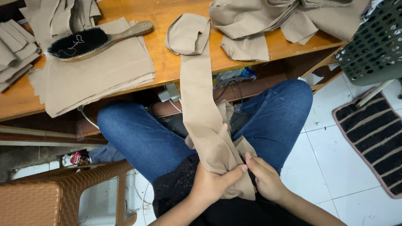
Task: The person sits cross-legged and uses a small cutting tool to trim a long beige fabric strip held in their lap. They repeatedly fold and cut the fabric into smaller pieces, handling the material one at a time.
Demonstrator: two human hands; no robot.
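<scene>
Beige cloth strip (205, 121) pinched by left hand (211, 184) and right hand (264, 178).

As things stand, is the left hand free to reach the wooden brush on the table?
Probably not at once: the left hand is gripping the tan fabric strip in the lap. The brush lies uncovered on stacked fabric pieces, so the path looks open once it lets go.

brush (90, 41) on fabric stack (96, 73) left, fabric strip (201, 104) hanging off table (167, 62) into lap, basket (374, 39) right
</scene>
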